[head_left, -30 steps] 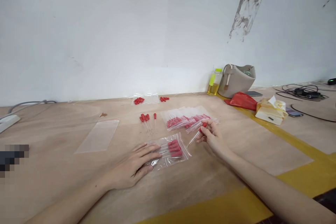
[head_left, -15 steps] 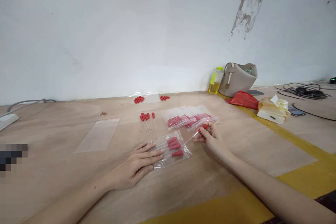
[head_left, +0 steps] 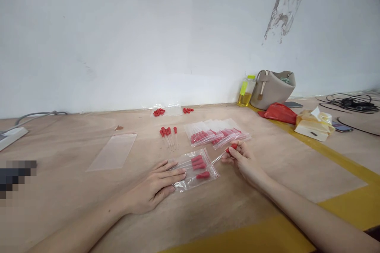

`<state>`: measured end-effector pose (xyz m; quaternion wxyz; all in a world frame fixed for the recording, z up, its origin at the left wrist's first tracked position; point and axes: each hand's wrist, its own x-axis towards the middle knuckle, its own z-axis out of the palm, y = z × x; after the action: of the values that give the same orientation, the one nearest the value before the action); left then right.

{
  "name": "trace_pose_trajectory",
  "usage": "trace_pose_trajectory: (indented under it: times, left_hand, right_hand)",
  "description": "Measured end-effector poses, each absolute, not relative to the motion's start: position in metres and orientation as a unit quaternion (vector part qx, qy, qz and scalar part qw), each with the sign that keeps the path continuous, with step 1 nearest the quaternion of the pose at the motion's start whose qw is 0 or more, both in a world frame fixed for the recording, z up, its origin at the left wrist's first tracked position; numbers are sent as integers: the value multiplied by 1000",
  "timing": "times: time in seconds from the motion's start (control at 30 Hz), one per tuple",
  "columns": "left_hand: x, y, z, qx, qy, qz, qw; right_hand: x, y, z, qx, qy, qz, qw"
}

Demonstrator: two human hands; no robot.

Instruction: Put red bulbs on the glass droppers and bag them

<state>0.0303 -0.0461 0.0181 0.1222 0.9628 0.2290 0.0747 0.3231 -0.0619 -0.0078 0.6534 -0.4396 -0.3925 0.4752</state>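
Observation:
My left hand (head_left: 162,180) lies flat with fingers stretched over the closed end of a clear zip bag (head_left: 190,184), pressing it to the table. Several droppers with red rubber bulbs (head_left: 198,166) lie inside that bag. My right hand (head_left: 242,158) pinches another dropper (head_left: 232,148) by its red bulb. The dropper's thin clear tube points left, its tip at the bag's zip edge; whether it is inside the mouth I cannot tell. Beyond the bag lie several loose droppers (head_left: 168,136) and overlapping filled zip bags (head_left: 215,134).
An unfilled zip bag (head_left: 114,152) lies at left. Red bulbs (head_left: 159,112) rest by the wall. To the right stand a bottle (head_left: 246,91), a grey bag (head_left: 273,89), a red pouch (head_left: 278,113), a tissue pack (head_left: 314,124) and black cables (head_left: 353,103). A power strip (head_left: 13,137) sits far left.
The view has shifted slightly, moving everything a little to the right. My right hand still pinches the dropper, whose tube is now less steeply angled near the bag's edge. My left hand stays on the bag.

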Motion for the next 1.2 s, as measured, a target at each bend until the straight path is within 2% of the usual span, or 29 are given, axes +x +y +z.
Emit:
trace_pose_trajectory:
  times: [0.23, 0.4, 0.6, 0.67, 0.97, 1.1, 1.2]
  left_hand:
    - [31, -46, 18, 959, 226, 101, 135]
    - [31, -46, 18, 961, 234, 78, 126]
    - [31, -46, 18, 962, 237, 69, 119]
    - [31, -46, 18, 963, 234, 70, 118]
    - [31, -47, 17, 964, 226, 77, 114]
    - [30, -45, 16, 964, 227, 78, 117]
    - [30, -45, 16, 964, 220, 88, 123]
  right_hand:
    - [324, -64, -7, -444, -390, 489, 641]
    - [324, -67, -6, -487, -456, 489, 562]
    - [322, -65, -10, -533, -618, 339, 469]
    - [320, -63, -8, -541, -639, 322, 442]
    - [306, -56, 20, -523, -590, 532, 309]
    - [305, -44, 26, -594, -574, 483, 289]
    - [300, -33, 25, -599, -604, 468, 239]
